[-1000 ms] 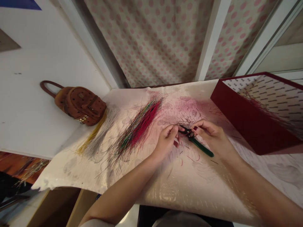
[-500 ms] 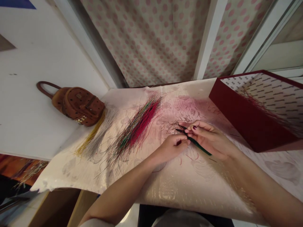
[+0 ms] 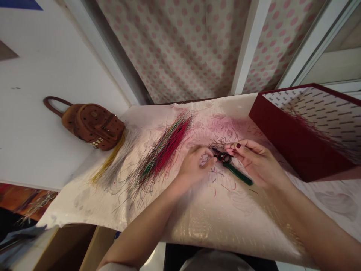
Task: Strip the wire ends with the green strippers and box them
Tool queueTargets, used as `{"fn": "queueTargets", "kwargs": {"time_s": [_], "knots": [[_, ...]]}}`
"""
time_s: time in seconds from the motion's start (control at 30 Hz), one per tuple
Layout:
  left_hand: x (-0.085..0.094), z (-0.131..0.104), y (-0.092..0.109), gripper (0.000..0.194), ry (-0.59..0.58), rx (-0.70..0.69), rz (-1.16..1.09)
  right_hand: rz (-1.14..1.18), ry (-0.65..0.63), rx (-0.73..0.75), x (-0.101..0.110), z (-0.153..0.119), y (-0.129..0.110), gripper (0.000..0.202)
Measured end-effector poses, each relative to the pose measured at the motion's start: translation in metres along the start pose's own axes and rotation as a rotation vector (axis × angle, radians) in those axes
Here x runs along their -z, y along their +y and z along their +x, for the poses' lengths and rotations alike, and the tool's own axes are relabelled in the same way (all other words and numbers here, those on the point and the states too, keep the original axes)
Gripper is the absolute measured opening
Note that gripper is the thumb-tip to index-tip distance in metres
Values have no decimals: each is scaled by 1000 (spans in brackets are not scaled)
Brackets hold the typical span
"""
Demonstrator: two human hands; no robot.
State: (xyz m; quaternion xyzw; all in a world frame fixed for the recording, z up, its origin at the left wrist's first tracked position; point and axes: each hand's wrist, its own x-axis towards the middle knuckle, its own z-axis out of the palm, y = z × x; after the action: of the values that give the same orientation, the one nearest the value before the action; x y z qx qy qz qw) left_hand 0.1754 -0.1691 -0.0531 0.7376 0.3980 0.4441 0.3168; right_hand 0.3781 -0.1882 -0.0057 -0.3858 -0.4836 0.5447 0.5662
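Note:
Between my hands on the table lies a pair of green-handled wire cutters (image 3: 237,174), its dark jaws pointing away to the left. My left hand (image 3: 196,162) is just left of the jaws, thumb and forefinger closed into a ring. To the right, my right hand (image 3: 255,158) pinches with thumb and forefinger above the cutters. A thin red wire (image 3: 220,160) appears to run between both sets of fingertips, over the cutters. Short wire clippings (image 3: 218,137) are scattered behind and around the tool.
Left of my hands lies a bundle of red, green and dark wires (image 3: 166,148). Beyond it are silver-grey strands (image 3: 120,162), yellow strands (image 3: 108,165) and a small brown backpack (image 3: 94,126) against the wall. A red box (image 3: 284,139) with wires inside stands at right.
The cutters were between my hands and partly covered; now they lie on the table, more fully visible. My left hand has shifted slightly left and up, and my fingertips have moved apart.

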Motion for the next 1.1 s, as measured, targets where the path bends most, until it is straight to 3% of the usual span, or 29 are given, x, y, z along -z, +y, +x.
{"fn": "queueTargets", "kwargs": {"time_s": [0.1,0.33,0.6,0.87,1.1], "knots": [[-3,1,10,25,169,-56,134,-45,-12,14,-3,-1,1,6],[-31,-2,18,24,-23,129,-174,-133,-32,15,-16,-8,9,7],[-31,-2,19,23,98,92,-458,-108,-26,48,-18,-8,8,12],[-22,-3,22,26,107,89,-460,-730,173,295,-8,-11,9,9],[-19,-3,18,27,63,117,-378,-1022,12,448,-11,-13,11,13]]}}
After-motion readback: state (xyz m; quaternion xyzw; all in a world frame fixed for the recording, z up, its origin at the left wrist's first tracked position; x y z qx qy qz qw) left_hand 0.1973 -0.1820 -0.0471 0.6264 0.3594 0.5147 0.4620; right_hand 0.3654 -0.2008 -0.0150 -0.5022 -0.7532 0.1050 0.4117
